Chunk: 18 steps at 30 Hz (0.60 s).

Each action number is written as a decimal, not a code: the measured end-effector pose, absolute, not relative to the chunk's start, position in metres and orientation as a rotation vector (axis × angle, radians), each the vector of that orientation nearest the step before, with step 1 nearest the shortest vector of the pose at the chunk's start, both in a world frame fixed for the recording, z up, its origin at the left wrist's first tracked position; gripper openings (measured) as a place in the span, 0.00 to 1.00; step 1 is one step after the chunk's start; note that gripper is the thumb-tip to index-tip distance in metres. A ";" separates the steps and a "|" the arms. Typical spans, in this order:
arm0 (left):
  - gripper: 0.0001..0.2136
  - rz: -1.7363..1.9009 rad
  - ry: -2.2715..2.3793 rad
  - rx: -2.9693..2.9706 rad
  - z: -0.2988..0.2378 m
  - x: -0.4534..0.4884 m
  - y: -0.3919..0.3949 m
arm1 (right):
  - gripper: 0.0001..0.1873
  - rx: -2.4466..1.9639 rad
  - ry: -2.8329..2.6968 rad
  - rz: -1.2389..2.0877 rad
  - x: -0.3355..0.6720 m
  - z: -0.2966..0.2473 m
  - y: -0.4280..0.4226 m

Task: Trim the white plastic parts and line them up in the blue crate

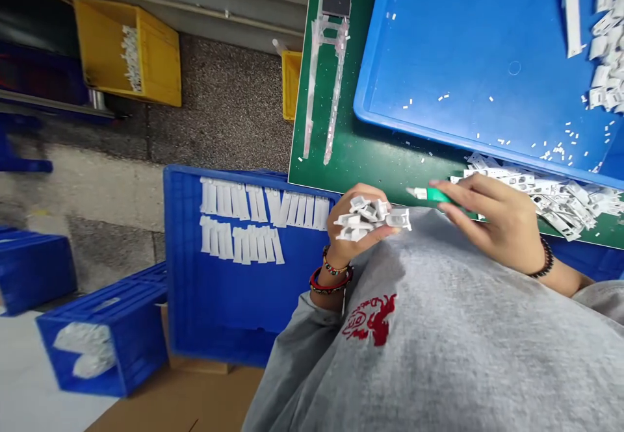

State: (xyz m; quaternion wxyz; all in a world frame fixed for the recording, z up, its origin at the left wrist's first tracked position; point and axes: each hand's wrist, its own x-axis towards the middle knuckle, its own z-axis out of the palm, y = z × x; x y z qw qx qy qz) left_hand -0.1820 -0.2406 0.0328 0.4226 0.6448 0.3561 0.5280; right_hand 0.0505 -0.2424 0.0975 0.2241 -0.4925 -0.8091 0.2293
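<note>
My left hand (353, 224) grips a small bunch of white moulded plastic parts (366, 219) in front of my chest. My right hand (497, 214) holds a green-handled craft knife (436, 194), its metal blade end (416, 193) pointing left towards the bunch and a short gap from it. Behind my right hand, a heap of similar white parts (560, 201) lies on a green work mat (370, 152). My grey sweatshirt hides the lower side of both wrists' surroundings.
A blue tray (468, 49) on the mat holds white parts and small scraps. Clear plastic runners (336, 75) lie on the mat. A blue crate (219, 308) holds rows of white strips. Yellow bins (127, 52) and further blue crates (102, 347) stand on the floor.
</note>
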 end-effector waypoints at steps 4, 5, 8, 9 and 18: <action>0.10 1.333 0.891 1.616 0.034 -0.179 -0.238 | 0.14 -1.419 -2.145 0.705 0.050 0.094 -0.236; 0.10 1.337 0.907 1.647 0.035 -0.178 -0.237 | 0.14 -1.384 -2.130 0.752 0.048 0.096 -0.235; 0.11 1.324 0.929 1.706 0.037 -0.177 -0.234 | 0.17 -1.220 -2.190 0.771 0.040 0.101 -0.233; 0.11 1.313 0.934 1.707 0.037 -0.177 -0.234 | 0.18 -1.172 -2.231 0.742 0.037 0.101 -0.232; 0.11 1.271 0.973 1.688 0.033 -0.175 -0.239 | 0.26 -1.211 -2.318 0.490 0.029 0.094 -0.228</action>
